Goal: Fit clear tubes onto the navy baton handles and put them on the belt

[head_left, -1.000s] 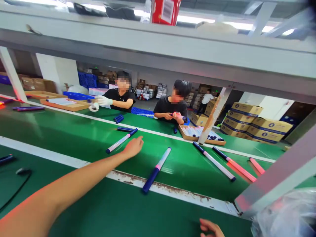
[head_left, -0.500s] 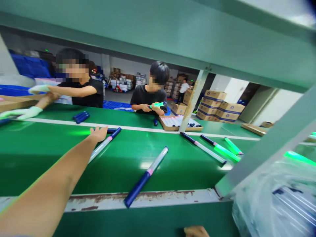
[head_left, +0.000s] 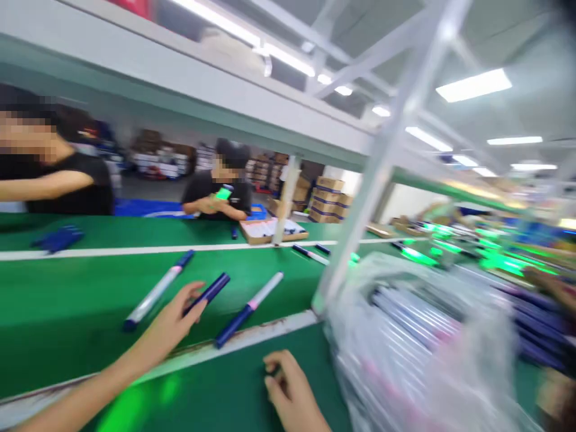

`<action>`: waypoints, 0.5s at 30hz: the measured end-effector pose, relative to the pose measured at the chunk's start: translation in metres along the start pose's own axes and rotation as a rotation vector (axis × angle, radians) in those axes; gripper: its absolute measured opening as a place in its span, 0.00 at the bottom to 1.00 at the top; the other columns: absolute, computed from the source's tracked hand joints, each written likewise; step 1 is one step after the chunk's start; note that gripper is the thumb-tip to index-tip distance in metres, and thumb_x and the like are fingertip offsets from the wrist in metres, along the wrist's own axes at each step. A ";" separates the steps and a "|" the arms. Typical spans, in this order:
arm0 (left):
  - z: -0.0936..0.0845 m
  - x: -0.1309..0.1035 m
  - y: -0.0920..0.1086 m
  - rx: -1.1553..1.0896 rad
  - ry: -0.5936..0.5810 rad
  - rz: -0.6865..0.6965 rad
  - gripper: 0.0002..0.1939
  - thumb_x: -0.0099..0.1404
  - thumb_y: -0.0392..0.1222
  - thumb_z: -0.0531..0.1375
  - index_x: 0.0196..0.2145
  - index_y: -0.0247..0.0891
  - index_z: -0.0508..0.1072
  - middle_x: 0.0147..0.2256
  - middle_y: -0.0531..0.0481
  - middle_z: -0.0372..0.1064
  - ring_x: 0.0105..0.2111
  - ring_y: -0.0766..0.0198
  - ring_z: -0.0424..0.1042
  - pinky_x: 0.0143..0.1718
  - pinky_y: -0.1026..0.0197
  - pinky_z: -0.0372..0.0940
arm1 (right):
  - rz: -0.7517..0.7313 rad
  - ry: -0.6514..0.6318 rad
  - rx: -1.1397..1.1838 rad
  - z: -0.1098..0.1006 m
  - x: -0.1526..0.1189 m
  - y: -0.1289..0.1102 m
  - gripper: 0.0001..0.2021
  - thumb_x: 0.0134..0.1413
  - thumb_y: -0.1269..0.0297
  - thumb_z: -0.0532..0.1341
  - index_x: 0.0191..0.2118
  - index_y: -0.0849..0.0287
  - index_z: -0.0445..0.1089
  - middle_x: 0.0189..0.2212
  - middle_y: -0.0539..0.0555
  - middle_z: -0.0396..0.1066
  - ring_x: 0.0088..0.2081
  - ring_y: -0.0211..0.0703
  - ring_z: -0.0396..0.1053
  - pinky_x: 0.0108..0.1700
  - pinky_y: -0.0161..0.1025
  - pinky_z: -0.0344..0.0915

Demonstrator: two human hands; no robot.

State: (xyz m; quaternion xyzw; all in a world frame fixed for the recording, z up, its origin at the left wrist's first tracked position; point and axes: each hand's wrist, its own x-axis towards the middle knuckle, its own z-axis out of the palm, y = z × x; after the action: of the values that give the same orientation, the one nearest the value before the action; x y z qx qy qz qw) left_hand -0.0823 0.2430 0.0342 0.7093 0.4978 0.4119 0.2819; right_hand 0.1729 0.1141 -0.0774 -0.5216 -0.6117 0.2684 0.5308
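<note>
My left hand (head_left: 182, 312) is wrapped round the dark blue handle of a light stick (head_left: 215, 288) over the green belt; a green glow shows below my forearm. My right hand (head_left: 288, 384) is above the near green surface, fingers curled but apart, with nothing seen in it. Behind my left hand lies a clear stick with a blue end (head_left: 157, 294). Another blue-handled stick (head_left: 236, 324) lies to its right, its handle reaching over the belt's pale edge.
A clear plastic bag of sticks (head_left: 405, 336) stands at the right, beside a slanted metal post (head_left: 360, 204). Two people in black shirts are across the belt, one holding a glowing stick (head_left: 224, 192). A cardboard tray (head_left: 261, 239) and glowing green sticks are farther off.
The view has swung right and up. My left hand has lifted a stick and brought it nearer. My right hand has come further into view.
</note>
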 end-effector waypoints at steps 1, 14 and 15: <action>0.021 -0.022 0.006 -0.081 -0.040 -0.001 0.32 0.61 0.67 0.60 0.52 0.40 0.68 0.38 0.46 0.74 0.29 0.55 0.74 0.22 0.61 0.66 | 0.032 -0.029 0.022 -0.003 0.004 -0.008 0.14 0.51 0.63 0.59 0.45 0.45 0.72 0.38 0.50 0.72 0.28 0.43 0.71 0.32 0.42 0.71; 0.109 -0.138 0.044 -0.531 -0.287 -0.200 0.34 0.47 0.64 0.72 0.45 0.41 0.72 0.40 0.42 0.76 0.34 0.51 0.76 0.27 0.58 0.69 | -0.124 0.461 -0.125 -0.205 0.014 -0.146 0.14 0.68 0.65 0.55 0.53 0.64 0.69 0.42 0.50 0.70 0.42 0.37 0.71 0.47 0.37 0.69; 0.106 -0.139 0.047 -0.543 -0.299 -0.209 0.34 0.48 0.63 0.73 0.46 0.41 0.73 0.46 0.40 0.75 0.37 0.49 0.77 0.30 0.57 0.70 | -0.079 0.519 -0.175 -0.233 0.023 -0.140 0.14 0.71 0.64 0.53 0.52 0.66 0.70 0.42 0.52 0.70 0.42 0.37 0.72 0.47 0.38 0.70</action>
State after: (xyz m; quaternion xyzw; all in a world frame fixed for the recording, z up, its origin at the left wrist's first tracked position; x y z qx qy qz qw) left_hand 0.0088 0.0977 -0.0231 0.6060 0.3931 0.3895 0.5714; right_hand 0.3427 0.0386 0.1228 -0.5923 -0.4962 0.0511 0.6327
